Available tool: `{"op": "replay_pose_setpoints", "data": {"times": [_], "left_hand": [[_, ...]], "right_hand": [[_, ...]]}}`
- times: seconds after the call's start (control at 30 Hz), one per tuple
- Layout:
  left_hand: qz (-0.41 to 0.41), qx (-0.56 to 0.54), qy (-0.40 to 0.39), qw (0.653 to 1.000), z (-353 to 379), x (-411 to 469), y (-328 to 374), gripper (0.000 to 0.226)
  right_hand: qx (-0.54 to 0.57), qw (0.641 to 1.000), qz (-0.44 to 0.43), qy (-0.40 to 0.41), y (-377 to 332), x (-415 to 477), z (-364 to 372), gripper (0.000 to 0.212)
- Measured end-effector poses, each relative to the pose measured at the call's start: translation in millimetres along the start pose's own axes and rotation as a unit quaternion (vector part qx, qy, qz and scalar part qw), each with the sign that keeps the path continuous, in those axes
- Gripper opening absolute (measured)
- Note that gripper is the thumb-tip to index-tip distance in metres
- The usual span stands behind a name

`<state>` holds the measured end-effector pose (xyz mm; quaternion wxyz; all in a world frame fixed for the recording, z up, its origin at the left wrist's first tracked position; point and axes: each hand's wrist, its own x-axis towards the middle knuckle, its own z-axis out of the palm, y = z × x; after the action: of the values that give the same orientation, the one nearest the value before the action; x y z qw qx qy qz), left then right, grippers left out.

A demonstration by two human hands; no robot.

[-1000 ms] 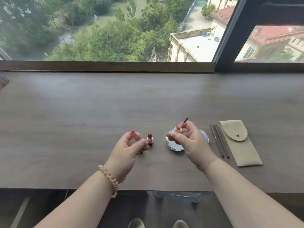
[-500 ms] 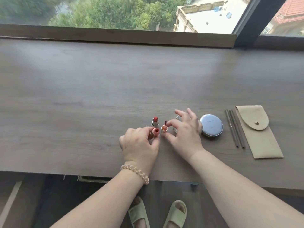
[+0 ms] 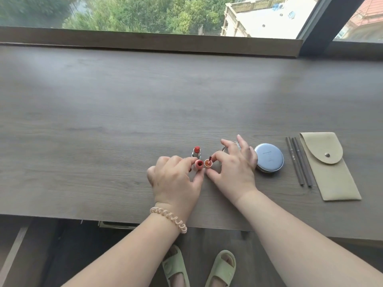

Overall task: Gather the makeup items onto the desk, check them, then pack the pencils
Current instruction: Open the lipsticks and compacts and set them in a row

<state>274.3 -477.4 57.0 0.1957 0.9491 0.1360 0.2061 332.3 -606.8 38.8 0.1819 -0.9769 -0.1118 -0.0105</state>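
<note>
Checking appears to be in hand: the left hand (image 3: pixel 176 181) grips a small lip-tint tube (image 3: pixel 199 164) mouth-up, its thumb and curled fingers round it. The right hand (image 3: pixel 232 168) pinches the applicator (image 3: pixel 208 163) between thumb and forefinger just beside that mouth, other fingers spread straight, judged to be for re-seating the wand. Near the front edge of the desk (image 3: pixel 124 121) an uncapped lipstick (image 3: pixel 196 152) stands just behind. The pencils (image 3: pixel 298 162) lie unpacked toward the right end, between the round compact (image 3: pixel 268 157) and the closed pouch (image 3: pixel 329 172).

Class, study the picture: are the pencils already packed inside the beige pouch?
No, the pencils lie side by side on the desk, next to the pouch and outside it.
</note>
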Motion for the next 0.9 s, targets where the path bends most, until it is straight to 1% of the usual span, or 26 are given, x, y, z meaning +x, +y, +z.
{"op": "replay_pose_setpoints", "data": {"times": [0.07, 0.27, 0.43, 0.5, 0.53, 0.6, 0.67, 0.73, 0.83, 0.9], "left_hand": [[-0.003, 0.006, 0.004, 1.000, -1, -4, 3, 0.017], [-0.043, 0.051, -0.051, 0.996, 15, -6, -1, 0.015], [-0.053, 0.051, -0.063, 0.995, 21, -7, -6, 0.017], [-0.059, 0.051, -0.075, 0.994, 21, -8, -7, 0.018], [-0.063, 0.051, -0.084, 0.993, 21, -9, -6, 0.020], [-0.067, 0.051, -0.095, 0.992, 19, -9, -6, 0.027], [-0.063, 0.046, -0.088, 0.993, 17, -9, -6, 0.035], [-0.053, 0.032, -0.071, 0.996, 13, -7, -6, 0.043], [-0.041, 0.003, -0.046, 0.998, 6, -3, -4, 0.053], [-0.044, -0.026, -0.042, 0.998, 1, 1, 2, 0.055]], "right_hand": [[-0.004, 1.000, -0.004, 0.001, 1, 0, 0, 0.013], [-0.005, 1.000, -0.012, 0.001, 3, 2, 0, 0.012], [-0.019, 1.000, -0.021, 0.003, 4, 3, 2, 0.012], [-0.020, 1.000, -0.023, -0.003, 4, 4, 2, 0.016], [-0.022, 0.999, -0.025, -0.007, 4, 4, 1, 0.021], [-0.024, 0.999, -0.026, -0.013, 5, 3, -4, 0.040], [-0.013, 1.000, -0.015, -0.014, 8, 3, -15, 0.065], [-0.011, 1.000, -0.008, -0.025, 17, 2, -29, 0.082], [-0.020, 0.997, 0.006, -0.077, 35, 4, -44, 0.097], [-0.016, 0.993, 0.016, -0.118, 44, 6, -46, 0.099]]}}
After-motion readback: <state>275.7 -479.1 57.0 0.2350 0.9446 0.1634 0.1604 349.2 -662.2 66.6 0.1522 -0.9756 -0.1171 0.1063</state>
